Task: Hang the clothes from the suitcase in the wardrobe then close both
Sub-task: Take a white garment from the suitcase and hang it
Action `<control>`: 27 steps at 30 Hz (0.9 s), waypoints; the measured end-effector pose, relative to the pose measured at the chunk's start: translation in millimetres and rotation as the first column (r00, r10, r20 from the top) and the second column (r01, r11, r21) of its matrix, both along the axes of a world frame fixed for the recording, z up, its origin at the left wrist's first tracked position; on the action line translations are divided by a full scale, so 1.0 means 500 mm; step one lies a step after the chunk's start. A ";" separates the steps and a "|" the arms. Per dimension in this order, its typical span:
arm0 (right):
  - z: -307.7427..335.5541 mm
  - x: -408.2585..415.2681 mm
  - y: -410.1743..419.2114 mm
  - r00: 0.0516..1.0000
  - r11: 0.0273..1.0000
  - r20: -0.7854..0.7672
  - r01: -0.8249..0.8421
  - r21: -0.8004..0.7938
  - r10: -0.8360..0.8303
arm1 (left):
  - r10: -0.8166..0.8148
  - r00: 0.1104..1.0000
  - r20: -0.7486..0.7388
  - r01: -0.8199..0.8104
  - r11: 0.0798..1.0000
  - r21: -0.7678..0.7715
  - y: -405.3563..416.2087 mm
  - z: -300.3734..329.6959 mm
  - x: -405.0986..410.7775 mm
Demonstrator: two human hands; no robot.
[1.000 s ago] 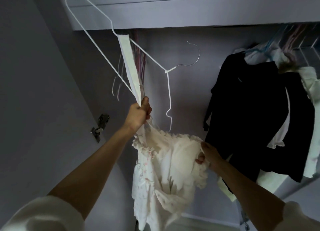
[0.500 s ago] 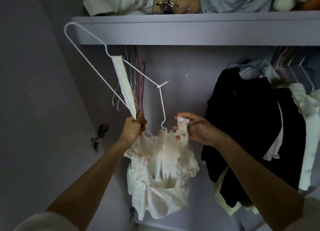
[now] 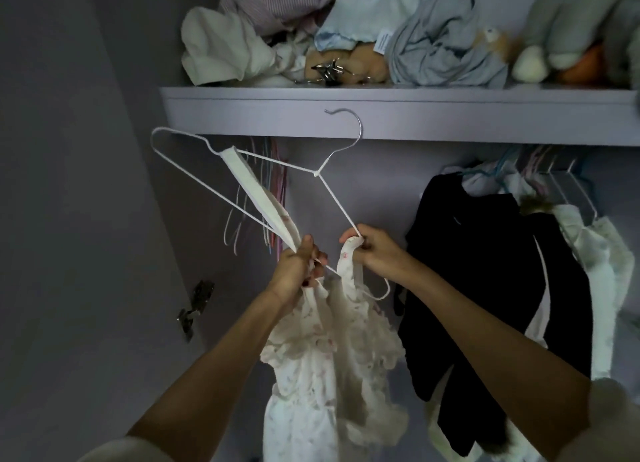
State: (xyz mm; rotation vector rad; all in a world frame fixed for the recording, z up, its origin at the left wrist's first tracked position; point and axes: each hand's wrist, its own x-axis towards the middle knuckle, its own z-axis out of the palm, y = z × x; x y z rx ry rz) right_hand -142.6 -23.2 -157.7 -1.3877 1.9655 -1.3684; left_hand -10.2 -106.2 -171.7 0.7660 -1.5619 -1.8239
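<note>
A white ruffled dress (image 3: pixel 322 368) with a faint floral print hangs from a white wire hanger (image 3: pixel 332 195) held tilted in front of the open wardrobe. One strap (image 3: pixel 256 195) is looped over the hanger's upper left arm. My left hand (image 3: pixel 298 267) grips the hanger's bottom bar together with the strap's lower end. My right hand (image 3: pixel 374 250) pinches the other strap (image 3: pixel 348 257) against the hanger's right arm. The hook points up toward the shelf. The suitcase is out of view.
A shelf (image 3: pixel 398 115) above carries piled clothes and soft toys. Black and white garments (image 3: pixel 485 288) hang on the rail at the right. Several bare hangers (image 3: pixel 273 184) hang at the left behind the dress. A door hinge (image 3: pixel 195 304) sits on the left wall.
My right hand rose from the dress's ruffles, took the loose strap and brought it onto the hanger's right arm. The view tipped upward, showing the shelf top.
</note>
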 end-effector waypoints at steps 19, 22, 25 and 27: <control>-0.015 -0.150 0.163 0.897 0.958 -0.346 0.286 -0.017 -0.274 | -0.014 0.866 0.500 0.077 0.992 -0.104 -0.053 -0.089 0.018; -0.032 -0.153 0.179 0.856 0.957 -0.435 0.285 -0.051 -0.279 | 0.087 0.778 0.622 0.157 0.932 -0.326 -0.060 -0.082 0.008; -0.048 -0.161 0.205 0.896 0.953 -0.346 0.303 0.020 -0.277 | 0.323 0.703 0.634 0.197 0.768 -0.609 -0.041 -0.076 0.001; -0.054 -0.171 0.221 0.895 0.947 -0.336 0.321 0.028 -0.294 | 0.543 0.707 0.453 0.022 0.623 -0.782 -0.022 -0.068 -0.002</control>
